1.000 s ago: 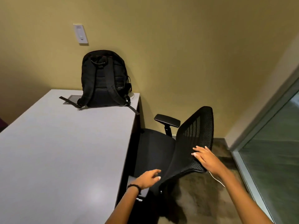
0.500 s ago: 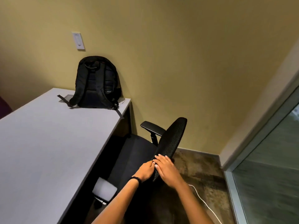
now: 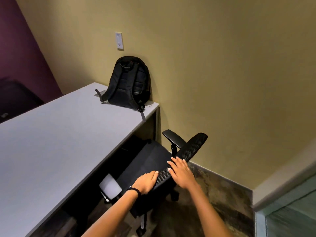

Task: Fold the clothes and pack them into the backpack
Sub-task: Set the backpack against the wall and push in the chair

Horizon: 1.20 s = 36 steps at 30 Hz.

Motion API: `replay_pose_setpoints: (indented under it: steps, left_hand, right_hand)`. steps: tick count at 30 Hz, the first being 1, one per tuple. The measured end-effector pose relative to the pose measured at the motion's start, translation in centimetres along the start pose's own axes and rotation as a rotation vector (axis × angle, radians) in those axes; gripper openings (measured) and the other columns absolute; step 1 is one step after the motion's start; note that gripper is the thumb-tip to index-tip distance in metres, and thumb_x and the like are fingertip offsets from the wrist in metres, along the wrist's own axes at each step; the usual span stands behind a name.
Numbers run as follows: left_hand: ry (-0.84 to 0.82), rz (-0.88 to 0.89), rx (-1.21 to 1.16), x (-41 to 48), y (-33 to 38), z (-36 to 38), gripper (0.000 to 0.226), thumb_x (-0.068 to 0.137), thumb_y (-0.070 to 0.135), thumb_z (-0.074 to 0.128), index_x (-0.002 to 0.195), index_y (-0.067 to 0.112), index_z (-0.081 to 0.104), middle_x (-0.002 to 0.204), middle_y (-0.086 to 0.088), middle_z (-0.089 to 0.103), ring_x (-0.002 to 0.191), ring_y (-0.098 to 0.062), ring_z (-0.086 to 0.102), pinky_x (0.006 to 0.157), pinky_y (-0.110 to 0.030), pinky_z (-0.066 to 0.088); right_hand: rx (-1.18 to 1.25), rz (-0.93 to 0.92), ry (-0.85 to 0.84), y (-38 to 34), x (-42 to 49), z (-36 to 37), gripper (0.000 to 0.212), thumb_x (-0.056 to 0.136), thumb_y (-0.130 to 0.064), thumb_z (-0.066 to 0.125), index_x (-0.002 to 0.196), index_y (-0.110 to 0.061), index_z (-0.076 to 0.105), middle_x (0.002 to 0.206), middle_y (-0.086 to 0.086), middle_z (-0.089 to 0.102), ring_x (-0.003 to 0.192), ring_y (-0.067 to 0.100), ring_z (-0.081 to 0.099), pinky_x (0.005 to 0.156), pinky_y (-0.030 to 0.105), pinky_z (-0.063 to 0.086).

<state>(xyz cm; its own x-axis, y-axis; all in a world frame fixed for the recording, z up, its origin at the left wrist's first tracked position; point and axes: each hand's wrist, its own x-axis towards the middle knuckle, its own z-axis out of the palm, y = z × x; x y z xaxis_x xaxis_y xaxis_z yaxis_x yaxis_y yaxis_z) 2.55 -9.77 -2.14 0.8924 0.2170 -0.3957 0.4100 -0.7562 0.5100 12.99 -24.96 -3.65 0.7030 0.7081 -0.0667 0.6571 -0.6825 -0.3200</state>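
Running from the near left corner toward the far wall, a grey desk [image 3: 56, 142] fills the left half of the view, its top bare except at the far right corner, where its long right edge ends against the tan wall [image 3: 213, 65]; a dark chair shape [image 3: 15, 98] sits beyond its far left side by a purple wall. On that far corner stands the black backpack [image 3: 129, 82], upright with its long axis vertical, leaning on the wall, its shoulder straps and back panel facing the camera; one strap end hangs over the desk's right edge. A white wall switch [image 3: 119, 40] is mounted above it. Right of the desk edge, a black mesh office chair [image 3: 153, 161] has its seat partly tucked under the desk, leaving open floor [image 3: 213, 199] between it and the baseboard. The left hand [image 3: 147, 182], wearing a dark wristband, curls around the near end of the chair's backrest top, gripping it. The right hand [image 3: 181, 173] lies flat and open on the same mesh rim, fingers spread, just beside the left. At far right a glass panel [image 3: 290, 214] bounds the floor
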Motion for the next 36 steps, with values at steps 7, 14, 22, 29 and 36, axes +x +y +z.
replay_pose_setpoints:
  steps: [7, 14, 22, 29, 36]
  left_hand:
    - [-0.218, -0.103, -0.233, 3.2, 3.4, -1.3, 0.055, 0.101, 0.048, 0.013, 0.148, 0.021, 0.026, 0.156, 0.001, 0.024, 0.143, -0.015, 0.024, 0.117, -0.028, 0.010]
    - [-0.313, -0.247, -0.352, 4.9, 6.3, -1.9, 0.059, 0.100, 0.052, 0.012, 0.148, 0.019, 0.024, 0.155, 0.001, 0.025, 0.142, -0.016, 0.024, 0.114, -0.026, 0.014]
    - [-0.283, -0.312, -0.364, 6.3, 5.9, -0.8, 0.071, 0.090, 0.070, 0.020, 0.145, 0.028, 0.031, 0.153, 0.004, 0.030, 0.140, -0.015, 0.029, 0.117, -0.031, 0.014]
    - [-0.235, -0.430, -0.282, 6.3, 6.2, -0.4, 0.077, 0.083, 0.079, 0.013, 0.144, 0.036, 0.033, 0.153, 0.009, 0.029, 0.142, -0.015, 0.026, 0.117, -0.037, 0.011]
    - [-0.161, -0.542, -0.240, 5.8, 7.0, -0.2, 0.073, 0.092, 0.067, 0.015, 0.143, 0.020, 0.039, 0.152, -0.003, 0.033, 0.140, -0.022, 0.032, 0.115, -0.037, 0.018]
  right_hand:
    - [-0.038, -0.091, -0.058, 5.2, 3.9, -2.7, 0.038, 0.100, -0.036, 0.030, 0.129, -0.026, 0.053, 0.138, -0.007, 0.047, 0.135, 0.011, 0.031, 0.115, 0.034, 0.010]
    - [-0.047, -0.175, -0.134, 9.1, 7.6, -5.4, 0.033, 0.099, -0.033, 0.034, 0.115, -0.029, 0.062, 0.124, -0.013, 0.059, 0.119, 0.008, 0.044, 0.100, 0.028, 0.023]
    - [-0.083, -0.170, -0.134, 11.9, 11.2, -6.4, 0.033, 0.097, -0.032, 0.037, 0.104, -0.029, 0.069, 0.116, -0.012, 0.062, 0.112, 0.010, 0.050, 0.104, 0.030, 0.020]
    - [-0.179, -0.253, -0.195, 15.4, 15.2, -8.0, 0.032, 0.096, -0.029, 0.036, 0.102, -0.027, 0.067, 0.113, -0.012, 0.064, 0.107, 0.010, 0.054, 0.099, 0.029, 0.027]
    - [-0.161, -0.378, -0.261, 16.6, 17.4, -8.5, 0.033, 0.096, -0.035, 0.038, 0.086, -0.015, 0.062, 0.087, -0.001, 0.066, 0.086, 0.018, 0.060, 0.077, 0.031, 0.031]
